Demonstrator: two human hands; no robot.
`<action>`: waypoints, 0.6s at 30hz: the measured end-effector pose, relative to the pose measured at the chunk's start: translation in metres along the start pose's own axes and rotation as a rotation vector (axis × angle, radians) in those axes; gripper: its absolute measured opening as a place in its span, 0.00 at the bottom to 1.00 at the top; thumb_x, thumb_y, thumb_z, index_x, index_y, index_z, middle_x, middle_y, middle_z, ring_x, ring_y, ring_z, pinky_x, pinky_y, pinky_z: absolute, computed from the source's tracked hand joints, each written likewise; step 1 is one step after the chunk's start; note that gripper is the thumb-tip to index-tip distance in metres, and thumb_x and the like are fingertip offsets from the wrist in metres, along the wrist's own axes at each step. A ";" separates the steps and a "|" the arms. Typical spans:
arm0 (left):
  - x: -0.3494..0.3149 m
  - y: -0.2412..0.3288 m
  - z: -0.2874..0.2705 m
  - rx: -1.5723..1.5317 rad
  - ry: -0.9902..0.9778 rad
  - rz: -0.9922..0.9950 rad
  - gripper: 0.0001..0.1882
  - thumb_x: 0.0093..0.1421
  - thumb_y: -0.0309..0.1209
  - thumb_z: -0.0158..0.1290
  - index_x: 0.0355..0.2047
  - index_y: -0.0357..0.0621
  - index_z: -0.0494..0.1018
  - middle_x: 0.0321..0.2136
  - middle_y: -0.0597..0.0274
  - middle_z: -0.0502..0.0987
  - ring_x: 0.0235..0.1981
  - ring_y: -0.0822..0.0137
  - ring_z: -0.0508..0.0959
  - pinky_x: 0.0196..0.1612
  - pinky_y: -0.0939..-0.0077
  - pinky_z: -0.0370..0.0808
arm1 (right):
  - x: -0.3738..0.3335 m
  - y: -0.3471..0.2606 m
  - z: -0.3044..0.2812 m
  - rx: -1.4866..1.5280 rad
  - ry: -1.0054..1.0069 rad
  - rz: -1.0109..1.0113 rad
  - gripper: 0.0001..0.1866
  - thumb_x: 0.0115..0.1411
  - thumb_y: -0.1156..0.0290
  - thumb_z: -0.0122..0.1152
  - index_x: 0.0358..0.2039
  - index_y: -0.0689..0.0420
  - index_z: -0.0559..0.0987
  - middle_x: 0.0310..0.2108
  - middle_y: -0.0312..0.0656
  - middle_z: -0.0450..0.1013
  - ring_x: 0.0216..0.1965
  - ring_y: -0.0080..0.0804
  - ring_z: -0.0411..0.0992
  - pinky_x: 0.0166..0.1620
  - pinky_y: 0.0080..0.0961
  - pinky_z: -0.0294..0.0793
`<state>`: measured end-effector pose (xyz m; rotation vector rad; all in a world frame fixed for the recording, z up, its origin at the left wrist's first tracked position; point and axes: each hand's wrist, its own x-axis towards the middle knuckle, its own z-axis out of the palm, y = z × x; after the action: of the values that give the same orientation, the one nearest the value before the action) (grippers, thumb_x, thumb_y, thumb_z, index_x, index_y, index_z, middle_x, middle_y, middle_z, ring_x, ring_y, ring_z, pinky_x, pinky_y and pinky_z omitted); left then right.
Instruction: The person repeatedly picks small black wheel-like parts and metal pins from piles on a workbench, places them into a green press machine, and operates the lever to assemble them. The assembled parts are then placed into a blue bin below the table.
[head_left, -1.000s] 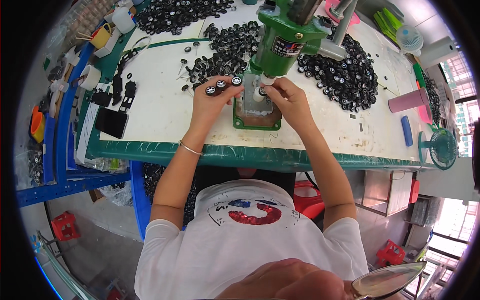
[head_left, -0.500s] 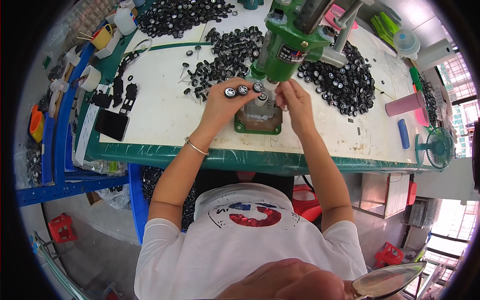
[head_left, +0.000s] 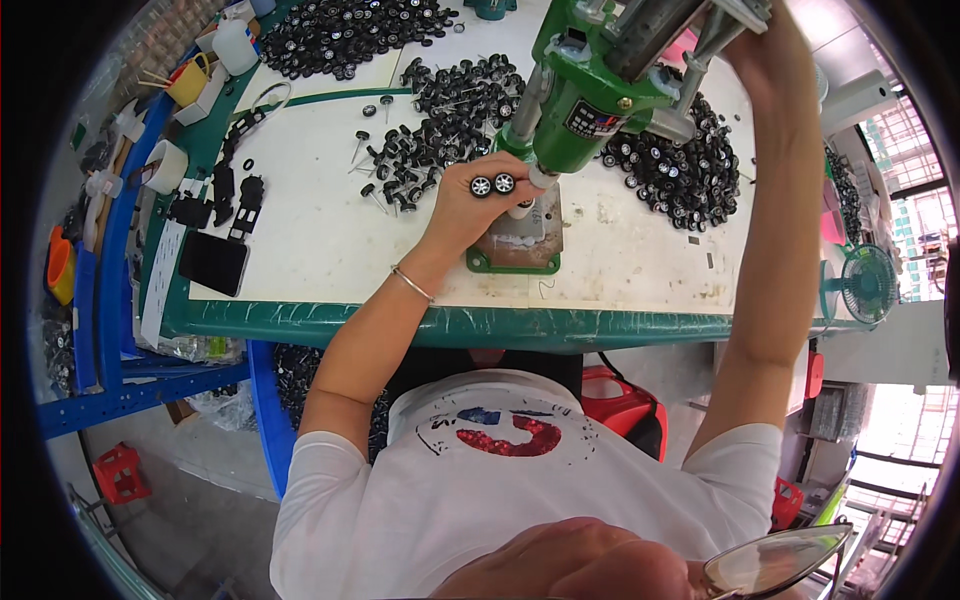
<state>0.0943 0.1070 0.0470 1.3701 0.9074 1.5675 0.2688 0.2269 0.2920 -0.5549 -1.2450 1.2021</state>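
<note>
My left hand holds two small black toy wheels with silver hubs and rests at the foot of a green hand press, beside its ram, above the green base plate. My right hand is raised high and grips the press's lever at the top. Loose black wheels lie in piles left and right of the press on the white tabletop.
Another wheel heap lies far back. At the table's left edge sit black plastic parts, a tape roll and small containers. A small green fan stands at right. Blue shelving runs along the left.
My right hand left the press base and rose to the lever. My left hand brought the wheels in close to the ram. The camera moved nearer.
</note>
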 end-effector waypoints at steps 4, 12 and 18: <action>0.001 0.003 -0.001 0.018 0.005 0.040 0.08 0.47 0.19 0.63 0.29 0.34 0.78 0.28 0.64 0.78 0.29 0.78 0.74 0.34 0.84 0.71 | 0.049 0.009 -0.018 0.259 -0.433 0.086 0.11 0.65 0.65 0.52 0.26 0.55 0.70 0.12 0.27 0.58 0.11 0.14 0.55 0.12 0.10 0.54; -0.003 0.001 -0.004 0.018 0.009 0.019 0.08 0.46 0.18 0.63 0.29 0.32 0.77 0.28 0.63 0.78 0.29 0.76 0.74 0.35 0.83 0.72 | -0.002 0.000 0.002 0.186 -0.158 -0.191 0.14 0.61 0.59 0.58 0.23 0.49 0.68 0.12 0.23 0.54 0.10 0.10 0.47 0.11 0.10 0.44; -0.002 -0.005 -0.005 0.057 0.006 0.017 0.09 0.46 0.18 0.63 0.29 0.32 0.78 0.29 0.61 0.78 0.31 0.75 0.75 0.37 0.82 0.72 | -0.064 -0.012 0.019 -0.174 -0.230 -0.796 0.16 0.63 0.58 0.54 0.22 0.48 0.64 0.12 0.23 0.48 0.11 0.10 0.43 0.12 0.11 0.43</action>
<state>0.0904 0.1072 0.0407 1.4175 0.9530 1.5701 0.2645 0.1600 0.2811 -0.0101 -1.5663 0.4922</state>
